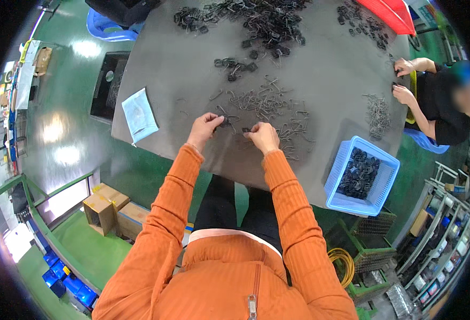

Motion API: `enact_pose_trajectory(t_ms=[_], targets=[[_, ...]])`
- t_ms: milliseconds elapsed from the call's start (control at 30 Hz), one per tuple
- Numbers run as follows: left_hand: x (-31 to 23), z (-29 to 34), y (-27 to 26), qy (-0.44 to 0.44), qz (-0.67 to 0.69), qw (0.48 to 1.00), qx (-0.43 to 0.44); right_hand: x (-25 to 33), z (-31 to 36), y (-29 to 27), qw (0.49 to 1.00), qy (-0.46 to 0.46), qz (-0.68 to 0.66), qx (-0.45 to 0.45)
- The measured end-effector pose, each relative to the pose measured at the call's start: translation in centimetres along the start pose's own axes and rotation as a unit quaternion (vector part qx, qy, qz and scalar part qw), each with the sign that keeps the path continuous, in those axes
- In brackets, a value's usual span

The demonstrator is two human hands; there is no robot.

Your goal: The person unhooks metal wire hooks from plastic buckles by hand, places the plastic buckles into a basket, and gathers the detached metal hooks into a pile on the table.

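My left hand [204, 129] is closed in a pinch on a small black plastic piece [224, 122], with thin metal wire beside it. Just to the right, my right hand [264, 137] pinches another small dark piece [246, 129] between thumb and fingers. Both hands are low over the near edge of the grey table [192, 74], a short gap apart. A loose spread of bent metal wire hooks [256, 104] lies right beyond them. Farther off sits a small cluster of black pieces [236, 68], and behind that a large heap of black pieces with wires [269, 26].
A blue basket [331, 181] of black pieces stands at the table's right corner. Nearby lies another hook pile [378, 117]. A light blue face mask [139, 116] rests at left. Across the right edge, a co-worker's hands [403, 95] handle small parts beside a red basket [387, 13].
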State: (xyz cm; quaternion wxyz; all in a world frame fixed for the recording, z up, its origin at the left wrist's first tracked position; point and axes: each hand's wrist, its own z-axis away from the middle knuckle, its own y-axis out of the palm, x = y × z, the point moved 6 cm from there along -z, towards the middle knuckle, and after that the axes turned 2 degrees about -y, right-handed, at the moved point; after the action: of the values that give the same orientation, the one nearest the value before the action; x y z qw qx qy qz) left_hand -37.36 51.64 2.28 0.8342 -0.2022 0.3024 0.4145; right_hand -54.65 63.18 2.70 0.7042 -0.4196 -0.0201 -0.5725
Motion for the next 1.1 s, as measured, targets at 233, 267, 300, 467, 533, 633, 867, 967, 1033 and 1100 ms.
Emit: enact_pose_trajectory(t_ms=[233, 267, 300, 467, 533, 633, 867, 967, 1033, 1100], targets=[[-5.8, 7.3, 16.9, 0.212, -0.128, 0.969, 0.021, -9.8, 10.0, -13.5, 0.937, -0.072, -0.201, -0.278], [-6.5, 9.5, 20.8, 0.233, -0.071, 0.966, 0.085, -12.5, 11.8, -15.7, 0.926, -0.049, -0.213, -0.309], [-7.7, 11.5, 24.5, 0.280, -0.093, 0.949, 0.107, -14.8, 13.3, -18.2, 0.923, -0.037, -0.164, -0.347], [-8.7, 15.5, 32.8, 0.324, -0.125, 0.920, 0.181, -24.5, 16.3, -24.2, 0.917, 0.027, -0.163, -0.363], [-8.9, 13.6, 29.3, 0.402, -0.135, 0.903, 0.061, -25.0, 16.9, -24.9, 0.908, 0.105, 0.052, -0.402], [-7.3, 8.1, 18.5, 0.443, -0.143, 0.875, -0.137, -20.7, 16.7, -24.0, 0.859, 0.008, 0.061, -0.508], [-2.0, -3.9, -5.8, 0.247, -0.367, 0.779, -0.444, -4.2, 2.5, -13.6, 0.878, -0.342, 0.048, -0.331], [-1.6, -6.4, -7.1, 0.246, -0.435, 0.773, -0.390, -0.8, -6.2, -10.5, 0.875, -0.356, 0.103, -0.312], [-1.6, -6.5, -3.3, 0.302, -0.491, 0.746, -0.333, 0.2, -9.8, -8.8, 0.884, -0.345, 0.103, -0.298], [-1.4, -5.4, 1.4, 0.353, -0.509, 0.744, -0.251, 1.4, -10.8, -6.3, 0.865, -0.338, 0.244, -0.279]])
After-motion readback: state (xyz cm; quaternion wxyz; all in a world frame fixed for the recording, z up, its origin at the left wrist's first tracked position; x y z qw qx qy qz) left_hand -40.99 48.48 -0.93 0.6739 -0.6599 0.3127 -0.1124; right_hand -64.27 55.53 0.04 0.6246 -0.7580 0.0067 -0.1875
